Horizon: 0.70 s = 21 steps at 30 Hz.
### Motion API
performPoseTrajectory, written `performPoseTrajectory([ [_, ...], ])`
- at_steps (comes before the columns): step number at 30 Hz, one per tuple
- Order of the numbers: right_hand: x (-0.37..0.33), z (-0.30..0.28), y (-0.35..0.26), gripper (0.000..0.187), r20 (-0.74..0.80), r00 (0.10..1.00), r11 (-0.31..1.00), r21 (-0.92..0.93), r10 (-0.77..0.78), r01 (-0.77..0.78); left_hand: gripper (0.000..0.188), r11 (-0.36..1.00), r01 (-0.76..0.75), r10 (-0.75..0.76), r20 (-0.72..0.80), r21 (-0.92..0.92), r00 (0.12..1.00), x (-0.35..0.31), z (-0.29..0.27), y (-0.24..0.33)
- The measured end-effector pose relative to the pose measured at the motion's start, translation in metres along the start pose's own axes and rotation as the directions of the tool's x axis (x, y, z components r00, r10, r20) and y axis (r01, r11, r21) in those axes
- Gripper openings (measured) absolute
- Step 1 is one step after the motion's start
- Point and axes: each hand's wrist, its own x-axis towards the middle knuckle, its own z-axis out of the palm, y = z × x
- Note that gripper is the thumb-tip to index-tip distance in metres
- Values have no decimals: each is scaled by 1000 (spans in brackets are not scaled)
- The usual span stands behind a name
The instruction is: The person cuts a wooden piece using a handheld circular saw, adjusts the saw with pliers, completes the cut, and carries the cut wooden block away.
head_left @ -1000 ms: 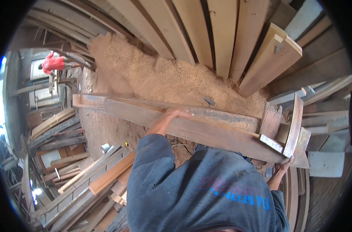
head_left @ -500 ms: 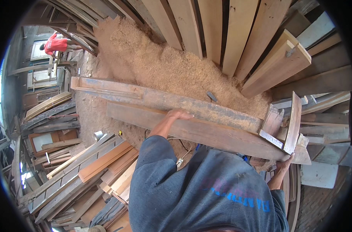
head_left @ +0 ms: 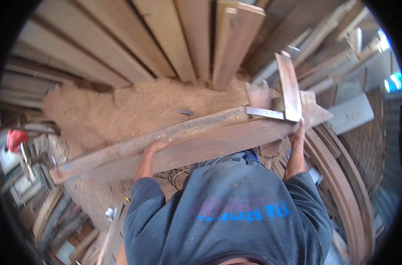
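A long brown wooden plank (head_left: 218, 143) stands on edge in front of my body, slanting up toward the right. My left hand (head_left: 157, 145) is closed over its upper edge, left of the middle. Near the plank's right end, my right hand (head_left: 298, 134) grips it from the near side, its fingers partly hidden. Just behind the plank runs a longer, weathered beam (head_left: 183, 130) with sawdust on it. A short upright board (head_left: 290, 88) and a small pale-edged block (head_left: 265, 113) sit beside my right hand.
Sawdust (head_left: 121, 115) is heaped beyond the beam, with a small dark piece (head_left: 187, 112) on it. Several wide boards (head_left: 165, 39) lean at the far side. Long curved-looking planks (head_left: 342, 176) lie at the right. A person in red (head_left: 16, 139) is at the far left.
The view has turned, so the plank now slants up to the right instead of down. The plank's left part appears closer to the beam. Both hands stay on the plank.
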Motion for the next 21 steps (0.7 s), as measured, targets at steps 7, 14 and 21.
performPoseTrajectory([
  [7, -9, 3, -3, 83, -138, 986, 996, -14, -93, 92, 56, 956, -256, 158, -484, -143, 861, -17, -5, 53],
  [14, -19, 20, -11, 81, -156, 986, 997, 27, -61, 66, 83, 469, -708, 839, -517, 528, 170, -31, -13, 310],
  [21, -31, 26, -14, 81, -62, 996, 997, 51, -63, 66, 70, 420, -784, 896, -74, 457, 438, 12, 50, 448],
])
